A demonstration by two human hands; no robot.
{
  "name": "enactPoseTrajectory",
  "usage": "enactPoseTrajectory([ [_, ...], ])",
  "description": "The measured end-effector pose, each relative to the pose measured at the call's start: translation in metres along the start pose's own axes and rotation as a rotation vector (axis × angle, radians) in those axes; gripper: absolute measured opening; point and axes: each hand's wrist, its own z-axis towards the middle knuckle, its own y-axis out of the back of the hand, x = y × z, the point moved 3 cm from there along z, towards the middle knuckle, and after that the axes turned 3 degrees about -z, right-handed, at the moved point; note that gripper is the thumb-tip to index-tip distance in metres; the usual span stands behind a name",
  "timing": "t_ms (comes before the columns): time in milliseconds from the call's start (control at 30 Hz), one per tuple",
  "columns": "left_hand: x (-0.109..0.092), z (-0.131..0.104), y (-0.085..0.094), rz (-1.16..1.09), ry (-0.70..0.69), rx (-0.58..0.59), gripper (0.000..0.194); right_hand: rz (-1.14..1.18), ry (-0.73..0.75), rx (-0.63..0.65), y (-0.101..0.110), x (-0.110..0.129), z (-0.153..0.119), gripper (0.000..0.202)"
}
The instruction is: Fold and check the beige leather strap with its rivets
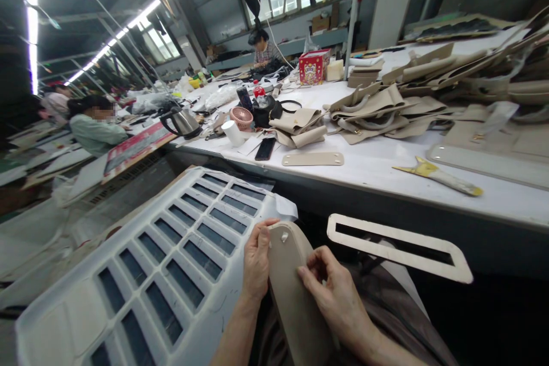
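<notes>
A long beige panel [291, 291] with a rounded top end and a small metallic fitting near that end stands tilted over my lap. My left hand [257, 260] grips its upper left edge, thumb on the front face. On the panel's right edge, my right hand [332, 286] pinches with thumb and index finger, its other fingers curled. Right of the hands lies a pale oblong frame [398, 230] with a long slot. On the table edge rests a flat beige strip [313, 159] with metal fittings at both ends.
A white slotted plastic rack [175, 251] stands at my left. The white table [364, 168] holds a phone [265, 149], a paper roll [233, 133], a pink fan [241, 118], a kettle [182, 121], a yellow-stained tool [446, 176] and beige bag pieces [381, 114]. People sit farther back.
</notes>
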Motion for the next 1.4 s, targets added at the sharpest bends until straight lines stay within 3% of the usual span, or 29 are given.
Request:
enactPoseTrajectory([
  [333,0.0,-0.003,0.0,0.021,-0.012,-0.064,0.04,0.005,0.054,0.059,-0.007,0.006,0.004,0.015],
  [533,-0.007,-0.003,-0.001,0.018,-0.016,-0.01,0.04,0.006,0.068,0.085,-0.008,0.008,0.018,0.025],
  [700,-0.013,-0.004,-0.005,-0.005,-0.028,0.017,0.048,0.073,0.089,0.031,-0.006,0.011,0.032,0.028],
  [933,-0.014,-0.004,-0.011,-0.049,0.008,0.007,0.035,0.102,0.13,0.085,-0.014,0.012,0.042,0.032],
  [1233,-0.007,-0.002,-0.009,0.051,0.029,-0.052,0.037,0.091,0.137,0.091,-0.012,0.0,0.029,0.027],
  [1400,-0.008,0.0,-0.006,0.096,0.019,-0.111,0.04,-0.003,0.049,0.107,0.003,-0.03,0.002,0.055],
])
